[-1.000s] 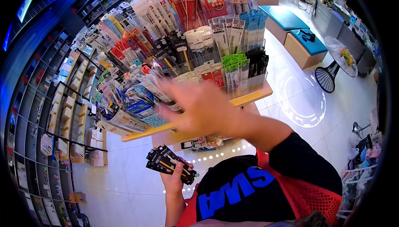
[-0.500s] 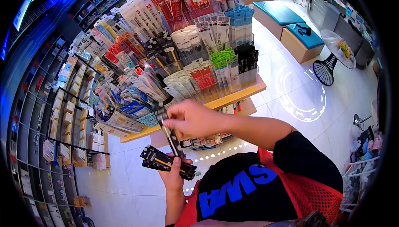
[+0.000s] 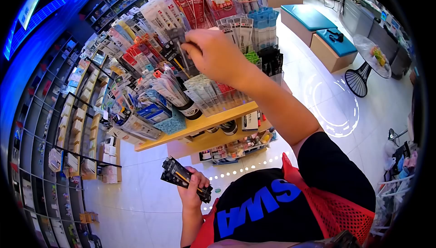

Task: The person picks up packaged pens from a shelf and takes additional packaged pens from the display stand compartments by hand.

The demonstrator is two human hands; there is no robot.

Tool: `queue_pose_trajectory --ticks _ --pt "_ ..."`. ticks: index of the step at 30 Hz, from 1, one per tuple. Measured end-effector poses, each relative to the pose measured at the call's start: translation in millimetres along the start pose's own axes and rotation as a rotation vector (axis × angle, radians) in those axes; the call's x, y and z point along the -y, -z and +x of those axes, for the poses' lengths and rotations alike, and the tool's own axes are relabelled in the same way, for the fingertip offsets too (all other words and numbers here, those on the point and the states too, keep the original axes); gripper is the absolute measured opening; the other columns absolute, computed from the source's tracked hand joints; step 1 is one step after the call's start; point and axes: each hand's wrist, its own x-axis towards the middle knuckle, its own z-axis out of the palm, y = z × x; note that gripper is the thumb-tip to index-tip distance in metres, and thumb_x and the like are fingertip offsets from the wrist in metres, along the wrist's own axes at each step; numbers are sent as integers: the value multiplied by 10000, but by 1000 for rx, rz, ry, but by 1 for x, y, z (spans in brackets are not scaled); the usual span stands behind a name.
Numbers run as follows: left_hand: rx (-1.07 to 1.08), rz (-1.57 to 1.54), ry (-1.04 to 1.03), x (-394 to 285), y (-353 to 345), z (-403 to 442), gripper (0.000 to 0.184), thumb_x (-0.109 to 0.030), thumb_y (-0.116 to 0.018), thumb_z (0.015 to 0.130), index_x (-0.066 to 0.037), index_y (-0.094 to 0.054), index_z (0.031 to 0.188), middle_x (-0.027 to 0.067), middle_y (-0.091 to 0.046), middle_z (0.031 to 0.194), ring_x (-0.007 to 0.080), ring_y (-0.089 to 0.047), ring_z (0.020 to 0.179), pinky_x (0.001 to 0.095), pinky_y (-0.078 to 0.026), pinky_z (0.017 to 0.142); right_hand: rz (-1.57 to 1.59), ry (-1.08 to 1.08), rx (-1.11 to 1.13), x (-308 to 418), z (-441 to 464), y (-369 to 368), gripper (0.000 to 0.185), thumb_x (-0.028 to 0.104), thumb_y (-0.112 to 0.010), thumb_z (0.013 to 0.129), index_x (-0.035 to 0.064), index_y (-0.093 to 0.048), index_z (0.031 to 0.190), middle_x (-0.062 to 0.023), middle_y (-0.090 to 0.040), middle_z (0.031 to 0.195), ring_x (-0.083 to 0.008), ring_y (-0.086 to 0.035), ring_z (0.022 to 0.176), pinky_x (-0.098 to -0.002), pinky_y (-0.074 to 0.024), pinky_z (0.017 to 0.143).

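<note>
Left hand grips black packets, lower centre; your curled right hand, hold unclear, could snag crowded pouches, upper centre.

The person wears a black T-shirt under a bright red vest. The right sleeve is short, plain black and roomy, and its hem leaves the right forearm bare. Large block letters in solid royal blue run aslant across the chest; the one at the upper end is a rounded S, while the others have straight, angular strokes. The vest's right front is broad, with a smooth edge that tapers to a narrow point at the top and a mesh panel full of small dark holes. Its left front shows only as a slim red strip beside the shirt. The left forearm is bare too.
</note>
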Motion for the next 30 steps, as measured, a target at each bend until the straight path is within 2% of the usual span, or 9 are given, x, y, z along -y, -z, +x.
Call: queue_pose_trajectory --ticks 2,5,8,11,13,15,17,20,30 --pt "52 -66 12 -3 2 0 265 -142 -644 970 -103 -480 1175 17 -464 785 137 -454 670 362 -451 640 -113 5 61 -4 -8 -8 144 123 -624 915 -17 -655 910 -226 -675 873 -425 -662 845 -494 -543 755" --pt "109 -164 22 -4 5 -1 285 -145 -614 960 -108 -471 1204 35 -466 792 150 -463 681 374 -450 647 -322 -221 400 0 -15 -12 144 122 -637 903 -18 -658 928 -224 -661 879 -395 -668 890 -482 -564 755" --pt "59 -130 11 -4 0 -3 287 -185 -576 961 -103 -464 1212 54 -480 794 174 -500 678 381 -482 639 -397 -256 431 5 -18 -15 153 134 -644 896 -4 -658 959 -193 -644 918 -364 -674 912 -467 -578 752" --pt "-42 -13 -1 -1 0 -5 294 -206 -572 969 -80 -463 1211 104 -566 867 240 -603 731 438 -554 663 -306 -81 24 29 -29 -10 174 137 -635 899 13 -659 1019 -165 -635 989 -360 -682 890 -460 -576 737" --pt "-87 56 -15 1 2 -6 315 -215 -588 974 -59 -464 1218 149 -624 950 291 -668 784 479 -597 690 -220 51 -22 57 -41 -1 253 197 -649 919 16 -655 1096 -160 -617 1046 -355 -682 883 -449 -571 724" --pt "-113 113 -37 3 3 -5 351 -232 -611 978 -41 -465 1234 194 -661 1040 335 -713 834 503 -625 715 43 -26 289 92 -76 -2 336 301 -687 922 39 -652 1129 -145 -635 974 -358 -660 874 -437 -540 740" --pt "-52 172 -91 4 5 -1 425 -241 -633 979 -31 -449 1299 201 -661 1090 338 -727 854 474 -641 713 120 -110 827 99 -111 -15 307 315 -674 940 25 -678 1041 -149 -657 921 -367 -655 817 -437 -530 724" --pt "-127 195 -102 -1 -12 4 519 -242 -656 975 -20 -420 1380 195 -656 1137 321 -736 863 429 -658 701 503 -277 865 94 -134 -25 286 293 -672 948 7 -684 956 -158 -678 875 -354 -660 778 -425 -525 697" --pt "-164 222 -123 7 -21 20 504 -184 -708 965 -6 -470 1373 146 -654 1154 246 -730 848 370 -653 657 616 -431 715 90 -155 -23 274 247 -731 925 -12 -658 872 -135 -681 767 -241 -663 687 -370 -509 642"
